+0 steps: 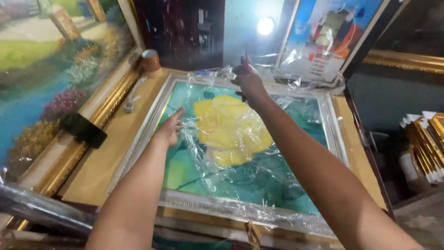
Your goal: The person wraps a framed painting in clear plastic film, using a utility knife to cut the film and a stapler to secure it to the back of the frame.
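A framed painting of a yellow rose on a teal ground (240,139) lies flat on a wooden table, its silver frame (138,143) wrapped in clear plastic film (217,157). My left hand (170,127) rests flat on the film near the frame's left side, fingers spread. My right hand (249,81) reaches to the frame's far edge and grips a small red-handled tool (245,62), which looks like a cutter. Loose film bunches up between my two hands.
A large landscape painting in a gold frame (69,153) leans along the left, with a black object (83,129) on it. A tape roll (150,60) stands at the table's back left. Another wrapped picture (323,37) leans behind. Gold frame mouldings (425,148) stack at right.
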